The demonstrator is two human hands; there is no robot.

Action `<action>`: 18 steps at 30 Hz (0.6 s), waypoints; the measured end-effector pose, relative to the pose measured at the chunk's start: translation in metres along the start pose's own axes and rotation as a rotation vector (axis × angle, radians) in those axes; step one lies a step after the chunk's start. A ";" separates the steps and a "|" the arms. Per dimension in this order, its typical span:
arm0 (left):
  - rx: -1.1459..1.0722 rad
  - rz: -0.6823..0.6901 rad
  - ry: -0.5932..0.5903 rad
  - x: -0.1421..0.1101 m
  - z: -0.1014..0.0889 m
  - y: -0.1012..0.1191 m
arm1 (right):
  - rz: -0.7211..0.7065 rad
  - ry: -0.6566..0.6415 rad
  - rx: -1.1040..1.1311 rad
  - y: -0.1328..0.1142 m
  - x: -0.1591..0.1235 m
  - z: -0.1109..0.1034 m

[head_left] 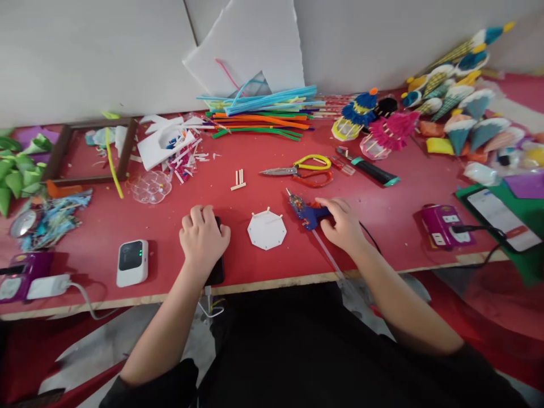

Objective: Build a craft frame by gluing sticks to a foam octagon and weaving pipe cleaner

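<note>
Touching: left hand point(203, 238), phone point(217, 273); right hand point(343, 225), glue gun point(307, 214)

My left hand point(203, 235) lies over a dark phone point(216, 271), flat near the surface's point(170, 272) front edge. At my right hand's point(343, 225) fingertips, a blue glue gun point(309, 215) lies on its side, metal nozzle pointing away and leftward. Between my hands, a white octagonal card point(267, 231) lies flat, small dots around its rim, three short pegs point(268, 210) along its far side. Beyond it lie loose pale sticks point(238, 186), one crosswise
</note>
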State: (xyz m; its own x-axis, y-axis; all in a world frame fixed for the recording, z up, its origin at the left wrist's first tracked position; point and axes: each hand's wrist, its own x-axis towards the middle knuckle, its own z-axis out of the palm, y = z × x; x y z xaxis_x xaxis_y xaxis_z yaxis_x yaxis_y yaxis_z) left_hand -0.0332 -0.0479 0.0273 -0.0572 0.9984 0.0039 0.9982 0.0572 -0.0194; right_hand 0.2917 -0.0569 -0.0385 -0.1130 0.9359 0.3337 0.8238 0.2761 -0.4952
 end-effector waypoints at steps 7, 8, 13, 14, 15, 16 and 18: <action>-0.013 0.046 -0.007 -0.003 -0.005 -0.001 | -0.020 0.006 -0.012 -0.002 0.000 0.001; -0.022 0.046 -0.005 -0.004 -0.005 -0.001 | -0.025 0.006 -0.013 -0.001 0.001 0.001; -0.065 0.004 0.053 -0.006 0.000 -0.004 | -0.054 -0.015 -0.019 -0.001 0.002 -0.001; -0.077 -0.009 0.067 -0.007 0.002 -0.005 | -0.058 -0.021 -0.021 -0.001 0.002 -0.002; -0.089 -0.018 0.078 -0.007 0.004 -0.007 | -0.061 -0.026 -0.022 -0.001 0.002 -0.002; -0.100 -0.022 0.086 -0.007 0.006 -0.008 | -0.065 -0.032 -0.022 -0.001 0.002 -0.002; -0.110 -0.018 0.095 -0.007 0.009 -0.009 | -0.069 -0.046 -0.039 -0.001 0.001 -0.001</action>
State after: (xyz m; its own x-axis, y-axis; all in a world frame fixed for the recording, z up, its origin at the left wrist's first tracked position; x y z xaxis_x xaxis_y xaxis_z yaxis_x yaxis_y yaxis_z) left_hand -0.0421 -0.0557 0.0185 -0.0778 0.9921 0.0981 0.9935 0.0689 0.0911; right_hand 0.2909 -0.0564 -0.0369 -0.1946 0.9243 0.3283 0.8341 0.3321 -0.4404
